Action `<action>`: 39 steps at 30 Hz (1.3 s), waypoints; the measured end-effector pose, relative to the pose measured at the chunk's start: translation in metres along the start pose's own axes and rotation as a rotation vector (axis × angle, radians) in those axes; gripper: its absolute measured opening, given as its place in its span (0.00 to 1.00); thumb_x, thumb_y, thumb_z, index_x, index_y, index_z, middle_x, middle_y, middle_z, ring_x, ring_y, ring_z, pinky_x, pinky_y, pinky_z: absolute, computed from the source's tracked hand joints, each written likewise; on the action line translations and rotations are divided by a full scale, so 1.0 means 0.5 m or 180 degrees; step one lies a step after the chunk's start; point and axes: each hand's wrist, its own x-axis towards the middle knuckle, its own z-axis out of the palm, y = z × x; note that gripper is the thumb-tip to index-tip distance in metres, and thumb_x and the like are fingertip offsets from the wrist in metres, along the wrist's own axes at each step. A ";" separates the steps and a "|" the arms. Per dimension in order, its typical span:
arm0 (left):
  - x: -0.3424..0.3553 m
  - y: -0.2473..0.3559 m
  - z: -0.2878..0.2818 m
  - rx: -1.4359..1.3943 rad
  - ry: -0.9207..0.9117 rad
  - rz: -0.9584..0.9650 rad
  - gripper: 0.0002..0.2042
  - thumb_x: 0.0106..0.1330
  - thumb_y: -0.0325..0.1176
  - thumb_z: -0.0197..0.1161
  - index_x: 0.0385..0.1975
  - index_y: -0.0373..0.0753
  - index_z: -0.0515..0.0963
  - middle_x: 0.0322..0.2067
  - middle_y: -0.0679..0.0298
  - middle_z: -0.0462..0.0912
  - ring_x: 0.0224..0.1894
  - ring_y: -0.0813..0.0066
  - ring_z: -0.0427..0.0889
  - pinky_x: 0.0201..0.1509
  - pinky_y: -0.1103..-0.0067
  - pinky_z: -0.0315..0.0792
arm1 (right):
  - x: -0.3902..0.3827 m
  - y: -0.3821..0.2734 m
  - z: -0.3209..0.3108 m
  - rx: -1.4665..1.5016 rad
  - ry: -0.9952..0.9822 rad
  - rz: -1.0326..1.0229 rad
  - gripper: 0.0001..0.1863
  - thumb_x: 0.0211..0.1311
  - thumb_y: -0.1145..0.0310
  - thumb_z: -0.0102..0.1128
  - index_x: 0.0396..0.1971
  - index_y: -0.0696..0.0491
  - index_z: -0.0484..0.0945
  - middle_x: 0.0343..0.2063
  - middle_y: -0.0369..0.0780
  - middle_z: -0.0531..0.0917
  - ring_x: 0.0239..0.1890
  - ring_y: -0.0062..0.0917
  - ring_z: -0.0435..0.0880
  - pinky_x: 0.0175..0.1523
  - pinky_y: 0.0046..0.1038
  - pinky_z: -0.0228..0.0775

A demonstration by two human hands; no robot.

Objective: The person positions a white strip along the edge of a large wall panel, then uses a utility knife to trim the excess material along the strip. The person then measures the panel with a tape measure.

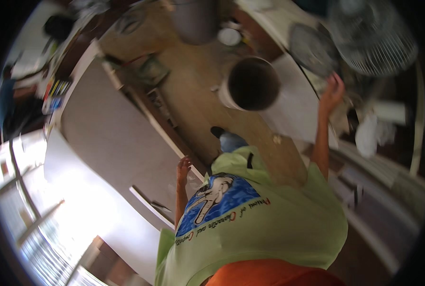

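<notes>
My left hand (184, 170) is near the edge of a large pale tabletop (112, 119), its fingers loosely apart with nothing visible in them. I cannot tell whether it touches the edge. On the other side, my right hand (334, 94) reaches forward with fingers extended, beside a round grey mesh object (313, 49) that looks like a fan guard. Whether the fingertips touch it is unclear through the blur. A thin straight strip (150, 207) and a small dark tool lie on the tabletop behind my left hand.
An open-topped bin (225, 90) stands on the brown floor ahead, near a pale panel (293, 102). Beyond it is a grey bin (196, 21). At right are a caged fan (374, 43), a white plastic bag (367, 136) and a white roll (391, 112). Another person (19, 97) is at far left.
</notes>
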 end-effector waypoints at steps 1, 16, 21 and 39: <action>0.017 0.005 0.004 0.0091 -0.0096 0.0113 0.20 0.73 0.45 0.54 0.60 0.42 0.72 0.46 0.66 0.80 0.47 0.75 0.79 0.52 0.75 0.71 | -0.011 -0.031 -0.006 -0.0017 0.0050 -0.0009 0.13 0.73 0.66 0.52 0.46 0.61 0.77 0.42 0.45 0.81 0.41 0.29 0.82 0.48 0.30 0.75; -0.095 -0.222 -0.033 -0.0126 0.2352 -0.0347 0.21 0.65 0.41 0.53 0.51 0.32 0.79 0.44 0.54 0.84 0.44 0.65 0.83 0.48 0.73 0.74 | -0.497 -0.526 0.475 0.1656 -0.5132 -0.0855 0.19 0.68 0.67 0.55 0.56 0.57 0.72 0.45 0.44 0.78 0.39 0.26 0.79 0.45 0.29 0.73; -0.068 -0.231 -0.025 -0.0563 0.2605 -0.0407 0.20 0.58 0.41 0.55 0.41 0.32 0.82 0.41 0.48 0.85 0.43 0.56 0.82 0.48 0.67 0.73 | -0.542 -0.520 0.647 0.1290 -0.5682 -0.1549 0.24 0.67 0.64 0.58 0.60 0.55 0.70 0.51 0.48 0.78 0.42 0.29 0.81 0.47 0.29 0.74; 0.087 -0.040 0.214 -0.2608 0.4697 -0.0330 0.20 0.61 0.40 0.60 0.50 0.38 0.80 0.45 0.53 0.85 0.48 0.60 0.83 0.54 0.71 0.76 | -0.859 -0.726 1.176 -0.0304 -0.8581 -0.2980 0.26 0.65 0.58 0.60 0.59 0.54 0.69 0.43 0.40 0.78 0.40 0.26 0.80 0.40 0.27 0.72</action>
